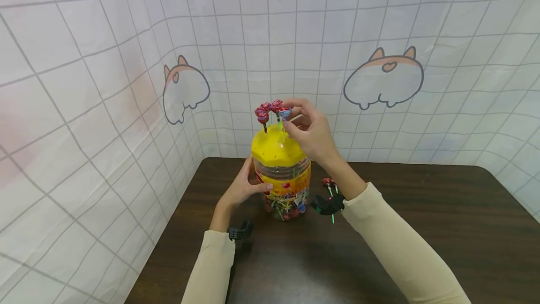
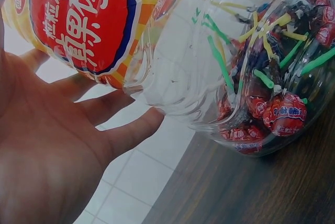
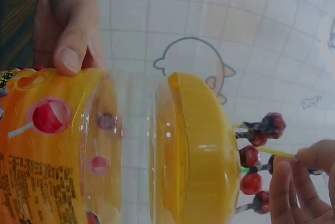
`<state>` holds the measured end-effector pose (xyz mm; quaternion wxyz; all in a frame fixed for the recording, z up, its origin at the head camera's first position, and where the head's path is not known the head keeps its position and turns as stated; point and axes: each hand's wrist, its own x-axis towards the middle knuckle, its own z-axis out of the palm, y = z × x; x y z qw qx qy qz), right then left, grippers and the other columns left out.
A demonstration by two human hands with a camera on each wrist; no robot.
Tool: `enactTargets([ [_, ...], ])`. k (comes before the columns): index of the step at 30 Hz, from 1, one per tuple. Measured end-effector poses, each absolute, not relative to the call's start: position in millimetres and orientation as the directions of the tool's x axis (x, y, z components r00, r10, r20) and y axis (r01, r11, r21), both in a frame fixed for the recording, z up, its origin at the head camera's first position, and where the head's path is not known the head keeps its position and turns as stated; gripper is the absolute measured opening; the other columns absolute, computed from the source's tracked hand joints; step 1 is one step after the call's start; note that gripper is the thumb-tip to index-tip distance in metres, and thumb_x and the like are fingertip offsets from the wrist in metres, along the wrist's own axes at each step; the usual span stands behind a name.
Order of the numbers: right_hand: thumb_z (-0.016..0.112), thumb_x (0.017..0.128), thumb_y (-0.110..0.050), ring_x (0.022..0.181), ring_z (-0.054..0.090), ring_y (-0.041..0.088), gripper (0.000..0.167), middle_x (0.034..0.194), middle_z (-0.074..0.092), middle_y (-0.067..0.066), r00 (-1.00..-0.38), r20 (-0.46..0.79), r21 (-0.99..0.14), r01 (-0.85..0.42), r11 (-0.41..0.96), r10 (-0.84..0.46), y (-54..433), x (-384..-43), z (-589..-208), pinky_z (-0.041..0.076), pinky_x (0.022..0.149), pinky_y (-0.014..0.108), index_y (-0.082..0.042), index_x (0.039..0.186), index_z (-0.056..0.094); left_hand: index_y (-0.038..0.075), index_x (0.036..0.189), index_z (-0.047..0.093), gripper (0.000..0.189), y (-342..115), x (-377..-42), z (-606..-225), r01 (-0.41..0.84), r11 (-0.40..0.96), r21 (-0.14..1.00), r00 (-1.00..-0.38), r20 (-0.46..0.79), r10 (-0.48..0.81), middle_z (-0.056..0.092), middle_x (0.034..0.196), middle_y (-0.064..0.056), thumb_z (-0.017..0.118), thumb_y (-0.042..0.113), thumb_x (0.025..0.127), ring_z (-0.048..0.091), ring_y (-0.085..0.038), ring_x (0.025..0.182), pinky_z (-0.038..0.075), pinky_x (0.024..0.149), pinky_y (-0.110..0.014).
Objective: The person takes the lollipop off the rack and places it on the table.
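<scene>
A clear plastic jar [image 1: 291,184] with a yellow lid [image 1: 274,149] stands on the table. My left hand [image 1: 242,186] holds it by the side, thumb on the front of the label and fingers spread round the back. Above the lid, my right hand [image 1: 314,133] pinches a lollipop with a blue wrapper [image 1: 285,113]. In the right wrist view its yellow stick [image 3: 277,152] points at the top of the lid. Several red-wrapped lollipops [image 1: 263,117] stand in the lid, sticks down. More lollipops [image 2: 285,114] with green and yellow sticks lie inside the jar's bottom.
A few loose red lollipops [image 1: 326,182] lie on the dark wooden table [image 1: 401,229] right of the jar, partly behind the right wrist's black camera mount [image 1: 329,204]. A white gridded curtain [image 1: 270,22] with cartoon animal drawings hangs behind the table and along its left.
</scene>
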<state>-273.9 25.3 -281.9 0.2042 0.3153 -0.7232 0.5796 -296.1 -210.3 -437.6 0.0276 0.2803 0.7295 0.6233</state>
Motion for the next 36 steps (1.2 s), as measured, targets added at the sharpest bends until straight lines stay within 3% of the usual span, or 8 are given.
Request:
enactTargets([
  [4,0.067,0.092,-0.001,0.078,0.07,0.033,0.036,0.099,0.059,0.015,-0.732,0.638,-0.73,-0.674,0.114,-0.238,34,-272,-284,0.061,0.069,0.027,-0.007,0.127,0.061,0.047,0.161,0.012,0.1,-212,-296,-440,0.381,0.066,0.922,-0.839,0.315,0.444,0.048,0.152,-0.004,0.078,0.021,0.09,0.054,-0.031,0.133,0.051,0.108,-0.054],
  [12,0.068,0.091,-0.003,0.078,0.071,0.027,0.037,0.121,0.052,0.015,-0.803,0.53,-0.807,-0.576,0.129,-0.271,53,-266,-298,0.064,0.07,0.033,-0.008,0.126,0.059,0.048,0.16,0.012,0.102,-215,-293,-443,0.374,0.074,0.924,-0.847,0.309,0.432,0.049,0.151,-0.004,0.081,0.025,0.088,0.054,-0.03,0.133,0.05,0.108,-0.054],
  [20,0.067,0.092,-0.001,0.08,0.071,0.028,0.037,0.124,0.046,0.015,-0.82,0.473,-0.84,-0.53,0.116,-0.321,72,-263,-310,0.065,0.069,0.045,-0.006,0.128,0.056,0.046,0.161,0.012,0.102,-215,-294,-443,0.391,0.056,0.919,-0.833,0.327,0.446,0.049,0.151,-0.004,0.08,0.024,0.089,0.053,-0.032,0.134,0.05,0.108,-0.054],
  [26,0.067,0.093,0.0,0.08,0.071,0.027,0.036,0.123,0.046,0.018,-0.843,0.422,-0.861,-0.488,0.143,-0.334,84,-262,-319,0.064,0.063,0.044,-0.005,0.127,0.055,0.048,0.16,0.012,0.102,-214,-294,-441,0.378,0.061,0.924,-0.842,0.316,0.438,0.049,0.151,-0.004,0.079,0.018,0.09,0.052,-0.032,0.134,0.049,0.109,-0.056],
  [36,0.063,0.094,0.003,0.078,0.067,0.028,0.035,0.121,0.045,0.021,-0.876,0.324,-0.892,-0.408,0.192,-0.358,102,-261,-335,0.064,0.063,0.046,-0.004,0.126,0.053,0.044,0.161,0.013,0.1,-211,-293,-438,0.387,0.049,0.921,-0.83,0.325,0.452,0.049,0.151,-0.007,0.079,0.02,0.09,0.053,-0.031,0.134,0.049,0.109,-0.055],
])
